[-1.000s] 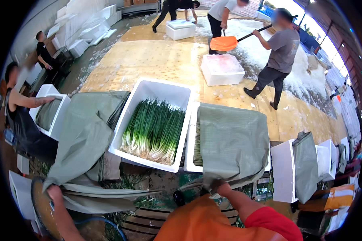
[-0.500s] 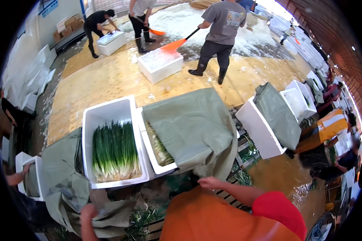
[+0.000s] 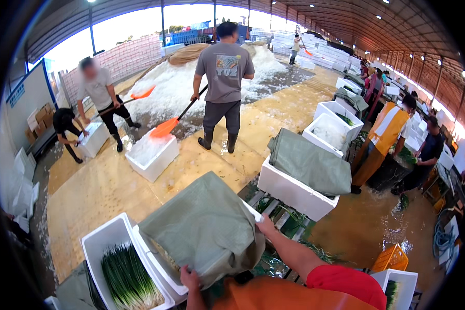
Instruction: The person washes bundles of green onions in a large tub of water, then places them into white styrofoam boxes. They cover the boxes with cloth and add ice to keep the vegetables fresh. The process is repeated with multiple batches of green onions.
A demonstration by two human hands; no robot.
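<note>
We grasp the grey-green cloth (image 3: 204, 227) draped over a white foam box (image 3: 163, 268): left hand (image 3: 190, 278) pinching its near edge, right hand (image 3: 266, 227) clenched on its far corner. Beside it, green onions (image 3: 129, 279) fill another box on the wet floor (image 3: 103, 191) of the roofed market hall.

The grey-green woven cloth cover (image 3: 204, 227) hides nearly all of the white foam box (image 3: 163, 271) beneath it, so the contents show only as a pale strip at its near rim (kind indeterminable). The left hand (image 3: 189, 279) has its fingers curled under the cloth edge, their tips concealed; the right hand (image 3: 266, 226) is partly tucked behind the far corner. The neighbouring open white foam box of green onions (image 3: 126, 276) is cut off by the lower rim. A second grey cloth-covered foam box (image 3: 294, 191) conceals its load entirely. Distant workers at the far ice heap (image 3: 297, 46) are too small to resolve.
</note>
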